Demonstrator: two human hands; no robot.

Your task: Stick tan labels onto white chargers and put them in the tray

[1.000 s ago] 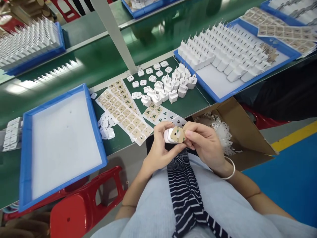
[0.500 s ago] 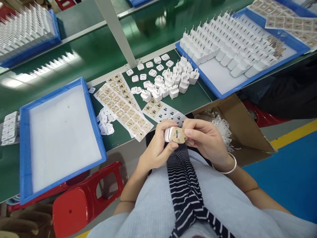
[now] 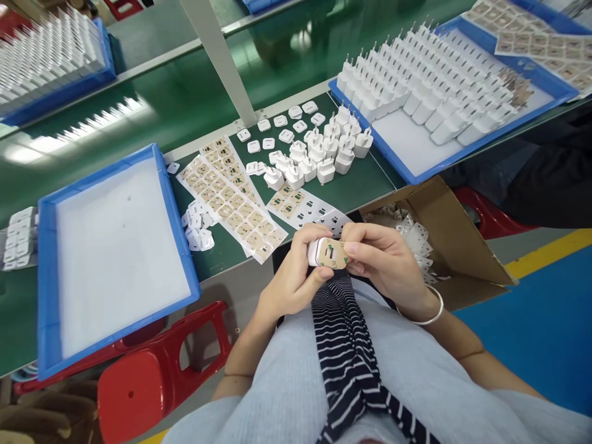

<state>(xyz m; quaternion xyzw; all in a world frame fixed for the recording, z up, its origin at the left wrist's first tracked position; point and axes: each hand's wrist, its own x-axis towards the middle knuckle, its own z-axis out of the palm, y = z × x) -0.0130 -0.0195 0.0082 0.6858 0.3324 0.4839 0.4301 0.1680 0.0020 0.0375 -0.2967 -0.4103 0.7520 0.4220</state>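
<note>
Above my lap, my left hand [image 3: 293, 277] grips a small white charger plug [image 3: 320, 251] from below and the side. My right hand [image 3: 386, 262] presses a tan sticker [image 3: 333, 253] against the plug's face with thumb and fingers. Both hands meet at the plug, just in front of the bench edge. Sheets of tan stickers [image 3: 231, 200] lie on the green bench beyond my hands, and a cluster of loose white plugs [image 3: 319, 157] stands behind them.
An empty blue tray [image 3: 49, 283] sits at the left. A blue tray [image 3: 407, 176] filled with rows of white plugs is at the right. An open cardboard box [image 3: 456, 237] of peeled backing scraps stands beside my right arm. A red stool [image 3: 152, 376] is below the bench.
The view shifted slightly between the earliest frame and now. My hands stay on the plug, with the right fingers working the sticker onto its face.
</note>
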